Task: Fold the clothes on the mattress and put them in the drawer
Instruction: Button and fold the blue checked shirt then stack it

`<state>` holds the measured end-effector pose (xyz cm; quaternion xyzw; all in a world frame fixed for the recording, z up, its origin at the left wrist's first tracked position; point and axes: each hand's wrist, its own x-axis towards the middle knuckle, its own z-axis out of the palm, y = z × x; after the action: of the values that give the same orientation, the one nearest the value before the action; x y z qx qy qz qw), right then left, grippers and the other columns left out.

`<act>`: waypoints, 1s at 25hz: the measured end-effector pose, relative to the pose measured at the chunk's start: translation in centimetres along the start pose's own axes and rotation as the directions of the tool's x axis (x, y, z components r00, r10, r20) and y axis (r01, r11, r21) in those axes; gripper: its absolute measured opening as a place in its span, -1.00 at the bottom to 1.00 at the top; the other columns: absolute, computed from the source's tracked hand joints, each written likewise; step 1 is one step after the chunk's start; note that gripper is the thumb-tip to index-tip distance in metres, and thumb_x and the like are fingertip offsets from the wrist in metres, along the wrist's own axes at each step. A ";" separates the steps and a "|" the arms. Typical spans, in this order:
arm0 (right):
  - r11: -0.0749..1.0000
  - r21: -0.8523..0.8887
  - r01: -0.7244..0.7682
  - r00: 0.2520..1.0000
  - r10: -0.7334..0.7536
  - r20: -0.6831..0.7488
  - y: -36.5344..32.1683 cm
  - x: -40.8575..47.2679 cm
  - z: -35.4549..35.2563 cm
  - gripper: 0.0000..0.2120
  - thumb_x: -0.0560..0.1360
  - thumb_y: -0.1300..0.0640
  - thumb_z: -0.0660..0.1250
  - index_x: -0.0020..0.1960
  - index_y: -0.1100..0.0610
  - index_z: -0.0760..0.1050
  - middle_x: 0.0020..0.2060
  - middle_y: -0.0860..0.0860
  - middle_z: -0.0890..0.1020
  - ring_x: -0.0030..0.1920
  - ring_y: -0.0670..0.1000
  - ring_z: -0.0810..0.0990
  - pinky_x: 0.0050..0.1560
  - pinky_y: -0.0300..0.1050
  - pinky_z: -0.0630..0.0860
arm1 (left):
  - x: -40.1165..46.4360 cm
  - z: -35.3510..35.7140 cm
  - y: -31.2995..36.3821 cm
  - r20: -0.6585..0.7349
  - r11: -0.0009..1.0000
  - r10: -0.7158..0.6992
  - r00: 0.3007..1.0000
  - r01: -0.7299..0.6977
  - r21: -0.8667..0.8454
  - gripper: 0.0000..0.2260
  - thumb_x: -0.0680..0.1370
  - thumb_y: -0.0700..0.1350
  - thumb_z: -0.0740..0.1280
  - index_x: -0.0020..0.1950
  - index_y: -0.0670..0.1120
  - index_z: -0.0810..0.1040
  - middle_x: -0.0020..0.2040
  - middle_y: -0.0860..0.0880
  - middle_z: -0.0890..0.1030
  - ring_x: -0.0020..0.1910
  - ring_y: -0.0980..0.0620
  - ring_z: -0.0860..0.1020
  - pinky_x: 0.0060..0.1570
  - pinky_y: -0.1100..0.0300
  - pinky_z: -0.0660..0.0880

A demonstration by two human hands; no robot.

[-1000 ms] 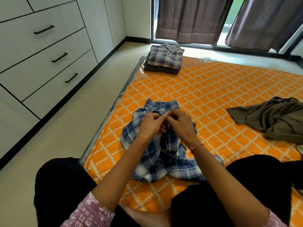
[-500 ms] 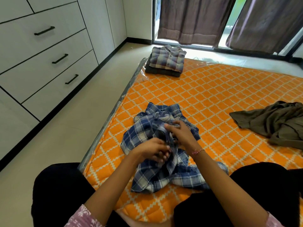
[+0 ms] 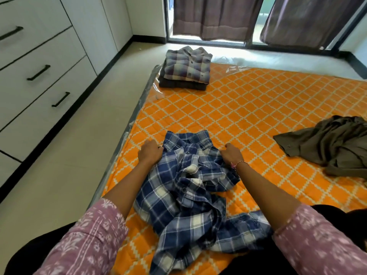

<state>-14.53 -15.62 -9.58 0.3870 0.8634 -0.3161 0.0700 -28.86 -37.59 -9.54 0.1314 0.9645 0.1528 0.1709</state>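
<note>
Blue plaid shirt (image 3: pixel 186 187) crumpled — left hand (image 3: pixel 150 153), right hand (image 3: pixel 231 154) grip shoulders.

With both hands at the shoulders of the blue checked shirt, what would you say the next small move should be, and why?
Probably draw the shoulders apart and smooth the body flat. The left hand and right hand grip the blue checked shirt beside its collar, but below them it lies bunched and twisted on the orange mattress, too crumpled to fold.

Person wears pink-mauve sleeves (image 3: pixel 95 233) w/ white floral print, ending approx. at elbows; forearms bare. Thin pink-red thread bracelet (image 3: pixel 237 164) on right wrist, at 2 o'clock. Black trousers (image 3: pixel 35 249) at 7 o'clock.
</note>
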 end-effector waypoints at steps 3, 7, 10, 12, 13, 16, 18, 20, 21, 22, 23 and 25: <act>0.996 0.076 -0.039 0.991 0.029 0.128 0.0 2.1 0.8 -0.80 0.51 0.12 0.32 -0.22 0.22 0.47 -0.41 0.08 0.35 -0.43 -0.01 0.25 -0.40 -0.16 0.19 | 1.8 0.5 0.4 0.048 1.000 0.024 0.999 -0.024 -0.005 -0.86 0.51 -0.14 0.38 -0.06 -0.21 0.52 -0.13 -0.17 0.53 -0.13 -0.16 0.51 -0.18 0.00 0.46; 0.972 0.231 -0.051 0.943 -0.029 0.333 -1.7 3.6 -1.1 -0.68 0.47 0.16 0.41 -0.40 0.18 0.39 -0.47 0.04 0.36 -0.45 -0.01 0.27 -0.44 -0.22 0.26 | 3.5 -0.8 1.6 0.190 0.851 0.075 0.979 0.036 -0.523 -0.83 0.52 -0.28 0.33 -0.27 -0.18 0.44 -0.35 -0.13 0.44 -0.37 -0.05 0.39 -0.32 0.12 0.40; 0.920 0.379 0.102 0.976 -0.167 0.143 -2.3 4.4 -4.6 -0.82 0.49 0.15 0.40 -0.04 0.29 0.57 -0.23 0.20 0.56 -0.22 0.19 0.52 -0.17 0.00 0.52 | 4.4 -4.3 3.0 0.174 0.718 0.060 0.983 0.079 -0.692 -0.85 0.53 -0.26 0.33 -0.23 -0.15 0.48 -0.24 -0.14 0.51 -0.30 -0.05 0.46 -0.21 0.08 0.46; 0.907 0.352 0.231 0.968 -0.252 0.014 -3.3 4.7 -8.0 -0.74 0.49 0.17 0.40 0.07 0.34 0.56 -0.08 0.22 0.60 -0.08 0.23 0.56 -0.04 0.07 0.52 | 4.7 -7.7 3.8 0.236 0.727 0.130 0.963 0.069 -0.683 -0.92 0.50 -0.19 0.40 -0.17 -0.18 0.57 -0.17 -0.14 0.59 -0.18 -0.09 0.54 -0.04 0.03 0.51; 0.899 0.329 0.290 0.955 -0.296 -0.034 -3.8 4.8 -9.5 -0.73 0.48 0.17 0.40 0.06 0.35 0.57 -0.06 0.24 0.62 -0.06 0.24 0.58 -0.01 0.11 0.53 | 4.9 -9.3 4.0 0.314 0.767 0.176 0.933 0.070 -0.637 -0.85 0.48 -0.13 0.43 -0.12 -0.22 0.60 -0.17 -0.14 0.61 -0.17 -0.09 0.56 -0.04 0.05 0.53; 0.882 0.228 0.413 0.911 -0.396 -0.116 -6.2 4.2 -14.0 -0.78 0.47 0.14 0.42 -0.09 0.34 0.61 -0.16 0.26 0.65 -0.15 0.23 0.60 -0.09 0.02 0.55 | 3.7 -14.1 5.3 0.400 0.881 0.302 0.865 -0.092 -0.465 -0.81 0.48 -0.08 0.42 -0.16 -0.22 0.61 -0.31 -0.08 0.58 -0.35 0.07 0.53 -0.33 0.30 0.48; 0.882 0.105 0.459 0.882 -0.439 -0.173 -8.4 3.0 -16.7 -0.78 0.48 0.12 0.41 -0.27 0.24 0.58 -0.34 0.16 0.61 -0.26 0.13 0.54 -0.31 -0.22 0.42 | 2.9 -17.3 6.7 0.171 0.918 0.365 0.915 -0.323 -0.231 -0.84 0.52 -0.12 0.39 -0.18 -0.20 0.61 -0.32 -0.10 0.53 -0.34 0.11 0.51 -0.39 0.33 0.37; 0.869 0.051 0.492 0.836 -0.455 -0.307 -11.0 1.9 -19.3 -0.79 0.47 0.12 0.41 -0.23 0.26 0.62 -0.33 0.15 0.60 -0.25 0.07 0.52 -0.30 -0.15 0.36 | 1.9 -20.2 8.5 -0.171 0.914 0.404 0.899 -0.392 0.101 -0.83 0.55 -0.09 0.33 -0.04 -0.18 0.63 -0.16 -0.16 0.58 -0.16 -0.04 0.56 -0.29 0.20 0.35; 0.856 0.056 0.514 0.799 -0.454 -0.394 -12.3 1.3 -20.8 -0.80 0.46 0.13 0.41 -0.15 0.29 0.64 -0.28 0.15 0.61 -0.22 0.05 0.53 -0.25 -0.14 0.37 | 1.2 -21.5 9.4 -0.318 0.908 0.413 0.853 -0.360 0.212 -0.83 0.57 -0.09 0.28 -0.01 -0.15 0.62 -0.09 -0.16 0.59 -0.11 -0.10 0.56 -0.25 0.19 0.34; 0.838 0.064 0.542 0.769 -0.464 -0.440 -13.5 0.7 -22.4 -0.79 0.45 0.14 0.42 -0.07 0.30 0.65 -0.26 0.13 0.60 -0.21 0.03 0.53 -0.22 -0.14 0.38 | 0.2 -23.0 10.1 -0.430 0.899 0.425 0.797 -0.317 0.302 -0.82 0.58 -0.11 0.23 -0.05 -0.13 0.60 -0.06 -0.13 0.59 -0.12 -0.10 0.55 -0.23 0.17 0.34; 0.811 0.079 0.580 0.755 -0.498 -0.427 -14.5 -0.1 -24.1 -0.81 0.43 0.17 0.43 -0.05 0.30 0.64 -0.27 0.09 0.59 -0.23 -0.02 0.53 -0.21 -0.15 0.39 | -0.7 -24.4 10.6 -0.504 0.889 0.433 0.747 -0.263 0.375 -0.82 0.58 -0.14 0.20 -0.13 -0.14 0.56 -0.08 -0.11 0.57 -0.15 -0.09 0.53 -0.23 0.15 0.34; 0.796 -0.023 0.605 0.772 -0.593 -0.228 -15.8 -1.5 -26.5 -0.86 0.42 0.23 0.40 -0.05 0.25 0.61 -0.31 0.06 0.56 -0.28 -0.08 0.52 -0.25 -0.20 0.39 | -2.1 -26.8 11.3 -0.579 0.879 0.416 0.701 -0.145 0.455 -0.83 0.58 -0.21 0.20 -0.14 -0.18 0.54 -0.07 -0.13 0.58 -0.13 -0.11 0.56 -0.21 0.11 0.36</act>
<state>-21.44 -8.58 19.69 0.1266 0.9353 -0.2983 -0.1420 -34.55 -34.52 18.93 0.2469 0.9395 0.0264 -0.2360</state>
